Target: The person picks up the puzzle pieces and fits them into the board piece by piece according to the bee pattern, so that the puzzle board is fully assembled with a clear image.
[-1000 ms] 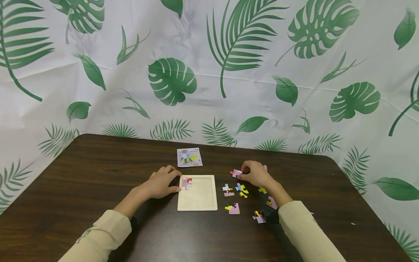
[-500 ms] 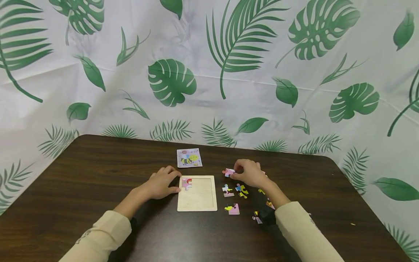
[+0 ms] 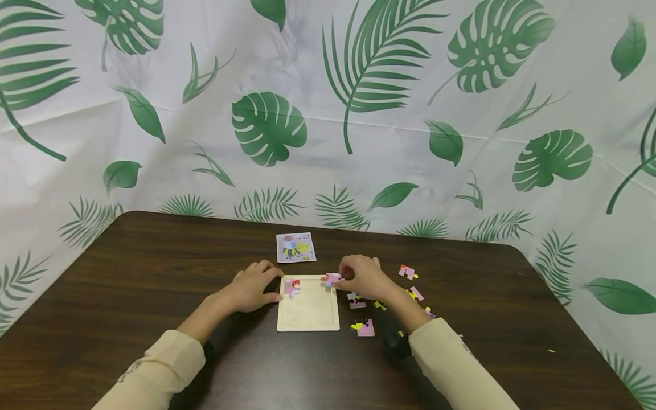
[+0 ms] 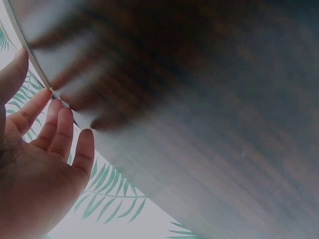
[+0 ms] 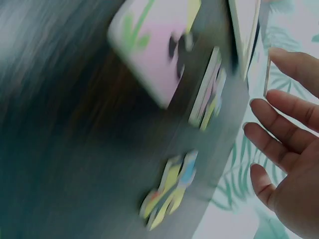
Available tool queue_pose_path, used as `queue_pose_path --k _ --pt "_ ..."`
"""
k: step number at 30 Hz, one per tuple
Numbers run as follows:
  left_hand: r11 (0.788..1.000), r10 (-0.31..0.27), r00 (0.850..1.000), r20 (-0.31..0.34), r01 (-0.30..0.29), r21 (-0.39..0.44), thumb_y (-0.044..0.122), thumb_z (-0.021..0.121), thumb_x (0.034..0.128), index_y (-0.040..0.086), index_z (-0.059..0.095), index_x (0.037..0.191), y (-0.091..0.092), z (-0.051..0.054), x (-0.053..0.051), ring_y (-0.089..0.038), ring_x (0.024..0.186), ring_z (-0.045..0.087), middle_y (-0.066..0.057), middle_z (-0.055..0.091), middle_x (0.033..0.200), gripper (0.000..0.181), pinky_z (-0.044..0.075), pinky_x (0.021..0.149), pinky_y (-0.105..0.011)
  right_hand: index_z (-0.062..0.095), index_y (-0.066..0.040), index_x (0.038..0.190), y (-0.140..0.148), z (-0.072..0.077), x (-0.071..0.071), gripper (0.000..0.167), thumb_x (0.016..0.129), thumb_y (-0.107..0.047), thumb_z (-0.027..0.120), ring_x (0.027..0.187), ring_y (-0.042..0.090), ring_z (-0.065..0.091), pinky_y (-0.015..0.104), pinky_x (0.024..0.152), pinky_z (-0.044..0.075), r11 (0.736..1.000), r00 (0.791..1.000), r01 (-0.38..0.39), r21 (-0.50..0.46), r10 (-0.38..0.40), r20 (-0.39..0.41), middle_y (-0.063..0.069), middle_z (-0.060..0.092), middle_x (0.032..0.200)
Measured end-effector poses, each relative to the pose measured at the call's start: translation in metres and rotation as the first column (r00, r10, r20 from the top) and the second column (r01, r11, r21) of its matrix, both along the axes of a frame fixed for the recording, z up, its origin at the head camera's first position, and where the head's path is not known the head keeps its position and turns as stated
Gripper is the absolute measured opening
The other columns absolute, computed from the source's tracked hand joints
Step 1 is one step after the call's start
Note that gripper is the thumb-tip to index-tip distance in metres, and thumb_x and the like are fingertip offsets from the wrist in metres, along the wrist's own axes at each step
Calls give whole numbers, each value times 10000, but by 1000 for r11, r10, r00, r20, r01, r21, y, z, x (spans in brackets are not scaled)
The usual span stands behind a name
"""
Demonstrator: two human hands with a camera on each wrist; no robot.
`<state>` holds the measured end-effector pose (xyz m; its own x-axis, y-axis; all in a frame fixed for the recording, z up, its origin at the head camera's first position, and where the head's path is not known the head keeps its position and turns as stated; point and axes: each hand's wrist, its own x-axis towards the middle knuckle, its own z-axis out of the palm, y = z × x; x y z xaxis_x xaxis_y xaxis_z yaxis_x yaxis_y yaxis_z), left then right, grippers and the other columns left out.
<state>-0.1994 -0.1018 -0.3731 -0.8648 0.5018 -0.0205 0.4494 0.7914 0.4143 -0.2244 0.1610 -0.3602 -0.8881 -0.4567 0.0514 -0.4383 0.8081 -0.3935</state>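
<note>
The wooden puzzle tray (image 3: 308,328) lies on the table, with one pink and red puzzle piece (image 3: 291,288) in its far left corner. At the tray's left edge, my left hand (image 3: 252,287) rests its thumb and fingertips against the rim. In the left wrist view the fingers (image 4: 63,134) are extended and hold nothing. Between thumb and index finger, my right hand (image 3: 363,277) pinches another pink and red puzzle piece (image 3: 330,279) over the tray's far right corner. The right wrist view shows that held piece (image 5: 267,74) edge-on.
Several loose puzzle pieces lie right of the tray, including a pink and yellow one (image 3: 366,327) and a far one (image 3: 408,272). My right forearm partly covers some. A bee picture card (image 3: 296,247) lies behind the tray. A leaf-print curtain (image 3: 318,142) hangs beyond the table.
My right hand has carried the pinched puzzle piece leftward from among the loose pieces to the tray's far right corner. My left hand has stayed at the tray edge.
</note>
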Motion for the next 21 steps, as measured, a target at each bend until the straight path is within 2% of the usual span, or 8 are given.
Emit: queue_pose_path --k 4,11,21 --pt "1000 6 1000 8 -5 -7 262 652 851 62 534 1211 0 -1 0 -333 1101 422 -148 473 1172 429 348 837 -536 600 -104 779 -14 1 3 199 765 -237 747 700 116 459 377 690 256 999 999 -33 -4 33 9 -54 518 695" --pt "1000 2 1000 -5 -2 -5 266 651 851 56 537 1210 0 -2 0 -328 1099 425 -152 475 1174 431 349 841 -536 608 -98 781 -36 0 8 203 757 -237 754 698 120 463 364 677 256 999 999 -47 12 46 10 -55 499 666" --pt "1000 8 1000 1 -8 -19 267 651 851 66 540 1210 2 -3 0 -337 1102 427 -150 478 1171 427 350 840 -546 586 -112 745 -45 -9 6 223 755 -257 755 669 117 446 350 669 245 998 999 -33 52 34 -8 -57 474 636"
